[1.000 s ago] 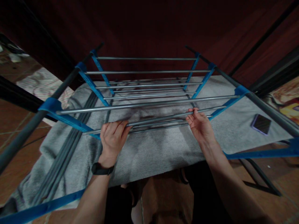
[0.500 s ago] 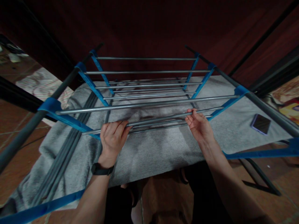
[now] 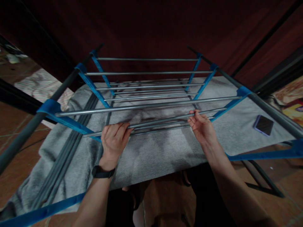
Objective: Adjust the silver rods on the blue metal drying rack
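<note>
A metal rack frame with blue plastic side pieces [image 3: 71,123] and several grey crossbars stands over a grey towel [image 3: 156,153]. My left hand [image 3: 114,142], with a black band at the wrist, grips the nearest grey rod [image 3: 161,120] close to its left end. My right hand [image 3: 203,127] holds the same rod further right, fingers curled over it. The rod runs between the two lower blue side pieces. Under it, more loose grey rods lie on the towel, partly hidden by my hands.
A dark phone [image 3: 263,125] lies on the towel at the right. Long grey poles [image 3: 66,157] lie along the towel's left side. A striped cloth [image 3: 44,88] is on the tiled floor at the far left. A dark red wall stands behind the frame.
</note>
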Demonstrator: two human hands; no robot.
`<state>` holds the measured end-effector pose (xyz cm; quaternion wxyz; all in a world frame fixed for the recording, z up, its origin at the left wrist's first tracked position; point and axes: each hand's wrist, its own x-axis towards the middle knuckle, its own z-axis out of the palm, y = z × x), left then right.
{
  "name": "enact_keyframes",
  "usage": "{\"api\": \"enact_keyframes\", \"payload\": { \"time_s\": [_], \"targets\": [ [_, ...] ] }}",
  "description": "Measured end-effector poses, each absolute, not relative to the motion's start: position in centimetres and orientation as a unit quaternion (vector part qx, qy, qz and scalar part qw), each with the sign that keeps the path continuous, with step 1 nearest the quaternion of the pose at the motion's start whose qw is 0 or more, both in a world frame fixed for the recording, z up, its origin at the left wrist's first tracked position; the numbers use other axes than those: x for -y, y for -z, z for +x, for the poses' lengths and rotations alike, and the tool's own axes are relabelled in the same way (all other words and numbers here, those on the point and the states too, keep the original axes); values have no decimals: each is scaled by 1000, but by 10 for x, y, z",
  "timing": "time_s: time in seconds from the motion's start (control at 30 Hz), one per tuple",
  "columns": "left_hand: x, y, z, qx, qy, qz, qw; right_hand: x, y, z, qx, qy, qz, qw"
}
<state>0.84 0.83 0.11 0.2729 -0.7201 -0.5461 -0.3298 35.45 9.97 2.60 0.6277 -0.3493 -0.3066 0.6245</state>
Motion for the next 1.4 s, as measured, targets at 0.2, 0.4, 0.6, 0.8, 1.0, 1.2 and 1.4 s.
{"api": "enact_keyframes", "payload": {
  "time_s": [0.2, 0.4, 0.6, 0.8, 1.0, 1.2, 1.4],
  "targets": [
    [-7, 0, 8, 552, 326, -722, 260, -101, -24, 355, 295, -627, -359, 625],
    [-7, 0, 8, 559, 316, -721, 262, -100, -25, 354, 299, -618, -363, 630],
    [-7, 2, 7, 566, 332, -717, 238, -100, -24, 354, 303, -615, -363, 631],
    [-7, 2, 7, 561, 333, -714, 253, -101, -23, 356, 302, -632, -349, 623],
    [-8, 5, 4, 571, 330, -710, 247, -102, -24, 358, 300, -643, -337, 619],
    [-8, 4, 2, 575, 336, -705, 243, -102, -24, 359, 308, -643, -333, 616],
    [-8, 1, 3, 574, 326, -706, 258, -102, -23, 359, 303, -647, -333, 615]
  ]
}}
